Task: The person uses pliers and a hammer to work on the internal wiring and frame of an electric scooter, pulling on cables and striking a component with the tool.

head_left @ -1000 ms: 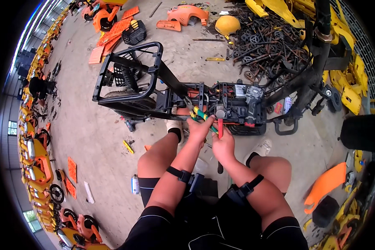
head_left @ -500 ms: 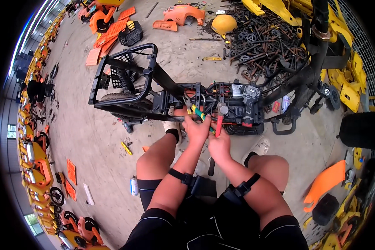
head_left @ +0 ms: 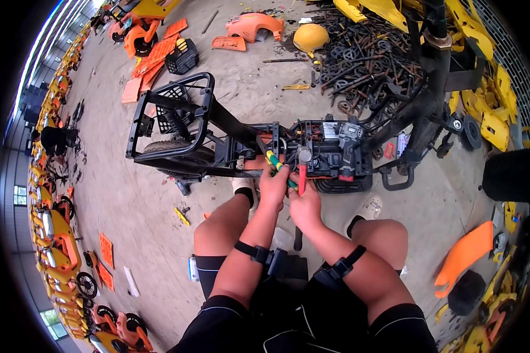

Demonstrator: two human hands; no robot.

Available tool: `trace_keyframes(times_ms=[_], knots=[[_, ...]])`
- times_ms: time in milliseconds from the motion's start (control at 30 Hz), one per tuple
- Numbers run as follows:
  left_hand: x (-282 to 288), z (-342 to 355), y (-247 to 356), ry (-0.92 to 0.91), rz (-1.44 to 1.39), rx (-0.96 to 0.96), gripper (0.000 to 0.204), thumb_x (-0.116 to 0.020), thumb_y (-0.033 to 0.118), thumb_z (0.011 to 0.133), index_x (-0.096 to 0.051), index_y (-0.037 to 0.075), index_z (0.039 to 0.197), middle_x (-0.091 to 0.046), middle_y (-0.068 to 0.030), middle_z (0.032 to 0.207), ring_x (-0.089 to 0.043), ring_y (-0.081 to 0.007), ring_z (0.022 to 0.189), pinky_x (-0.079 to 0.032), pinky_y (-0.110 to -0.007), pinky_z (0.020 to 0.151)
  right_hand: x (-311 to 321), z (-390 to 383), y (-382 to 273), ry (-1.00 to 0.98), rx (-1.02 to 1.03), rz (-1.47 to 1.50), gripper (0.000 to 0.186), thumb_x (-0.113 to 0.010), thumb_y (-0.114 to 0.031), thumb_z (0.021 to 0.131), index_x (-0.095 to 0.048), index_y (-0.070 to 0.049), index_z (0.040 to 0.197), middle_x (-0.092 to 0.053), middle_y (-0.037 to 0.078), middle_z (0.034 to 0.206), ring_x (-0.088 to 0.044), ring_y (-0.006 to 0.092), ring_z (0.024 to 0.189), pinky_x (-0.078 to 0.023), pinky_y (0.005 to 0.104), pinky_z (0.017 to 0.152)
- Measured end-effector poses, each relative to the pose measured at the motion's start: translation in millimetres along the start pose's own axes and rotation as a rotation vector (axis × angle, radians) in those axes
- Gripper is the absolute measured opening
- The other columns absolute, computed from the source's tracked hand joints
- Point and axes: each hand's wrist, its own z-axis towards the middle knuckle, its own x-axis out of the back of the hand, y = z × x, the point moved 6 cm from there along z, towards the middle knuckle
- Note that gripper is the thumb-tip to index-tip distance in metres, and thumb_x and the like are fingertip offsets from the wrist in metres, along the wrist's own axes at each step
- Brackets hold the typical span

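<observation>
My left hand (head_left: 273, 187) is closed round a tool with a green-and-yellow handle (head_left: 274, 162). Its metal end points into the black scooter frame (head_left: 206, 126), and its exact kind is hard to make out. Close beside it, my right hand (head_left: 305, 209) grips a hammer by its red handle (head_left: 302, 179). The steel hammer head (head_left: 304, 155) is up over the frame's middle section, among cables and brackets. Green handle also shows between my hands; whether the right fingers touch it, I cannot tell. A cordless power tool (head_left: 350, 150) lies on the frame to the right.
Beyond the frame lies a heap of rusty metal parts (head_left: 365, 70), with a yellow helmet-like shell (head_left: 311, 38) beside it. Orange panels (head_left: 153, 62) are stacked at the far left. A yellow-handled tool (head_left: 182, 216) and a spray can (head_left: 193, 268) are left of my legs.
My hands have shifted slightly left with both tools. The hammer has swung to the left and now stands more upright. The whole view has tilted a little.
</observation>
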Motion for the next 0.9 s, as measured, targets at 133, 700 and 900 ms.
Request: trace_keyframes(times_ms=[133,700,900], knots=[[3.8,6.9,-0.5,-0.005,-0.035,0.017,0.018,-0.065,0.019,0.086,-0.061,0.002,0.091,-0.059,-0.0015,0.072,-0.051,-0.0076,0.059,-0.041,-0.025,0.052,8.4,2.1,8.7,-0.014,-0.136,0.001,0.018,-0.060,-0.006,0.086,-0.067,-0.002,0.102,-0.067,0.014,0.097,-0.065,0.0300,0.093,-0.051,0.0387,0.082],[25.1,-21.4,50.7,-0.427,-0.570,0.050,0.024,-0.048,-0.005,0.072,-0.050,0.009,0.091,-0.054,-0.0050,0.096,-0.056,-0.0197,0.096,-0.045,-0.035,0.085,-7.3,-1.9,30.2,-0.364,-0.833,0.792,0.019,-0.056,-0.001,0.085,-0.061,0.000,0.103,-0.065,0.009,0.082,-0.061,0.0177,0.068,-0.047,0.0298,0.059],[49.3,-46.0,74.0,-0.426,-0.617,-0.074,0.034,-0.047,-0.007,0.065,-0.054,0.005,0.096,-0.049,-0.0188,0.138,-0.049,-0.0338,0.128,-0.047,-0.041,0.085,-15.1,-8.5,17.5,-0.407,-0.781,0.757,0.023,-0.055,0.000,0.084,-0.058,0.001,0.106,-0.064,0.011,0.085,-0.062,0.0203,0.071,-0.051,0.0307,0.059]])
